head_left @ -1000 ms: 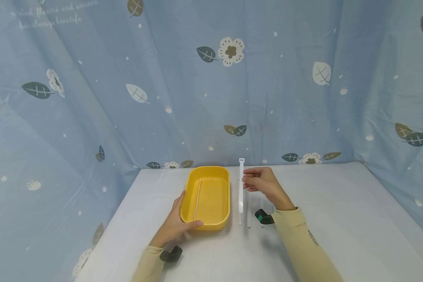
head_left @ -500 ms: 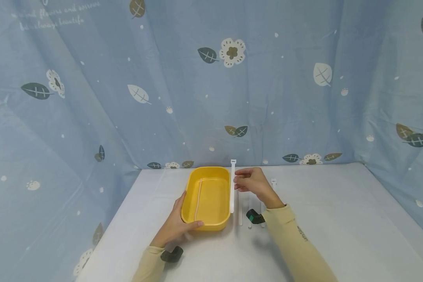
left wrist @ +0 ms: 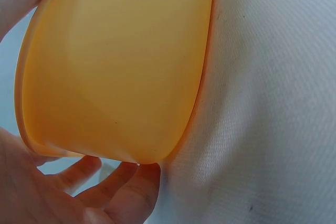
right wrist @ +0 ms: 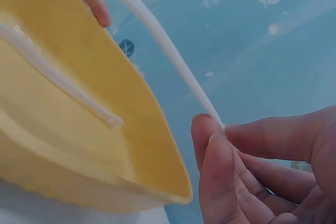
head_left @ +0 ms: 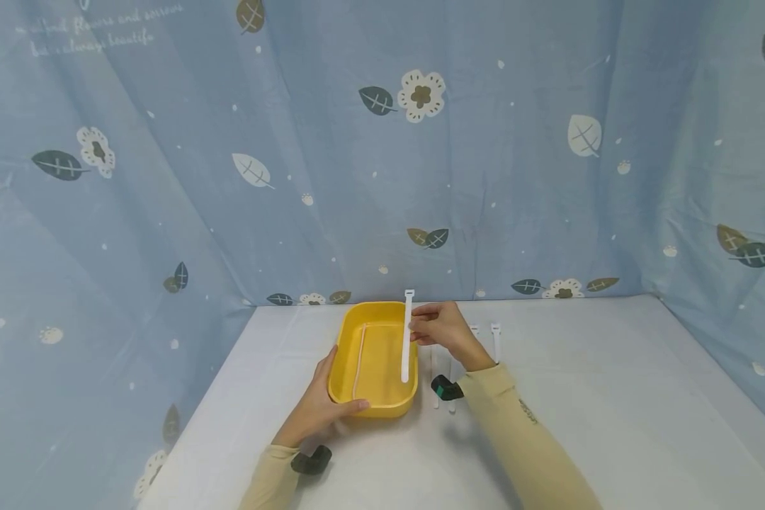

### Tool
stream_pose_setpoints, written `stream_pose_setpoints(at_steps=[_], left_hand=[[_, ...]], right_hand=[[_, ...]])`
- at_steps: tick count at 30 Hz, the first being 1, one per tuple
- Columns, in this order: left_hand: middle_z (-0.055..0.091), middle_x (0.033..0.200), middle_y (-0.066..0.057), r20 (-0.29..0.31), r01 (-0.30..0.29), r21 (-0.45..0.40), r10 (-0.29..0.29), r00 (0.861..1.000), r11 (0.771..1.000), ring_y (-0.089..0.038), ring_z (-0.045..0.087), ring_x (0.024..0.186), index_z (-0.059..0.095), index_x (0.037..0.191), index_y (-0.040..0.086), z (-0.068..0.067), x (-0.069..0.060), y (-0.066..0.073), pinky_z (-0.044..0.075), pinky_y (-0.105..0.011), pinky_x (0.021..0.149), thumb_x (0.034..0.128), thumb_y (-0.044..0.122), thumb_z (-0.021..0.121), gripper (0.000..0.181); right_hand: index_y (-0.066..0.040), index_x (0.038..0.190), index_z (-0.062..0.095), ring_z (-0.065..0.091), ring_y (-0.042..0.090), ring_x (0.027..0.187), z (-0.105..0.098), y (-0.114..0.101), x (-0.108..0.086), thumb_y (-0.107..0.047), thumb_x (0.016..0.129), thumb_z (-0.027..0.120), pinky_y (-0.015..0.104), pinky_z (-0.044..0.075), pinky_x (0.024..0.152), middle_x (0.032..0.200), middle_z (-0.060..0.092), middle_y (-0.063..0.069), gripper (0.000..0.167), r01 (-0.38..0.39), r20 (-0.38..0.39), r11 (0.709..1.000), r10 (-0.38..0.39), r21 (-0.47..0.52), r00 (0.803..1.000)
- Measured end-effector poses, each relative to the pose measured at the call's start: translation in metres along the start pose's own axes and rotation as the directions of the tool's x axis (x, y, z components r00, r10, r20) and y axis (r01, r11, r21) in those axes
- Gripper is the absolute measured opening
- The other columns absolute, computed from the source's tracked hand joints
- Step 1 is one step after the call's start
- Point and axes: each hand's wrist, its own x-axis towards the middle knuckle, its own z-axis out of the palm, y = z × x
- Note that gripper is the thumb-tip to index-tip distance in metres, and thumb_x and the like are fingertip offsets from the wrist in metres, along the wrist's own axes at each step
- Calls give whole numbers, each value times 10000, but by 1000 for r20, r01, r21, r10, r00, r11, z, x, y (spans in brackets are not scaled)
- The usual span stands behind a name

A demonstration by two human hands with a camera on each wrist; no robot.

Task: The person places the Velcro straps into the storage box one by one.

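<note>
A yellow plastic tray (head_left: 376,409) stands on the white table. My left hand (head_left: 319,402) holds its near left corner, thumb at the front rim and fingers along the outer side; in the left wrist view fingertips (left wrist: 137,187) touch the wall. My right hand (head_left: 445,329) pinches a white cable tie (head_left: 407,340) between thumb and fingers, above the tray's right side, with its square head up. The right wrist view shows that tie (right wrist: 173,51) bending away from the fingertips. Another white cable tie (head_left: 360,361) lies lengthwise inside the tray, along its left.
Several more white cable ties (head_left: 496,343) lie side by side on the table right of the tray, partly hidden by my right hand and sleeve. A blue patterned curtain (head_left: 331,142) hangs behind and around the table (head_left: 580,397).
My right hand has moved left with the cable tie, from beside the tray to over its right side. The left hand and the tray have stayed in place.
</note>
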Motion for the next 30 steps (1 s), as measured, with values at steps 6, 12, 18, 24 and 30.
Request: stream_pose_setpoints(at_steps=[6,12,18,24,30], left_hand=[[215,1709,-105,-8,-9,3,9,1000,1000,-306,438,1448,84,1680,195,0,1,-1,333,-586,1232,723,445,934,1303],[231,1702,-97,-15,-4,2,4,1000,1000,-318,422,1462,97,1679,191,0,-1,-1,311,-588,1241,721,429,938,1297],[231,1703,-99,-17,-3,-3,3,1000,1000,-320,418,1468,96,1679,193,1,-1,0,305,-592,1245,724,432,936,1294],[224,1708,-86,-14,-2,2,2,1000,1000,-315,415,1471,95,1679,207,1,-1,1,302,-587,1248,723,434,936,1293],[234,1706,-65,-17,0,0,0,1000,1000,-300,421,1462,112,1677,218,0,-1,3,303,-568,1251,719,432,939,1283]], right_hand=[[112,1218,646,724,135,667,8,1,6,-20,934,722,279,639,654,983,750,215,322,-8,17,1000,8,15,1000],[109,1204,656,732,149,668,18,1,10,-6,931,720,276,640,653,976,757,227,303,-18,21,1000,18,16,1000],[88,1193,677,740,158,668,26,4,16,-12,925,735,275,640,656,947,771,201,291,-53,16,998,52,23,999],[102,1190,678,739,155,657,33,7,19,6,927,721,290,644,663,932,776,208,283,-50,27,998,49,31,998],[112,1180,673,737,156,641,43,8,22,14,918,722,283,639,636,908,772,227,284,-38,23,999,38,13,999]])
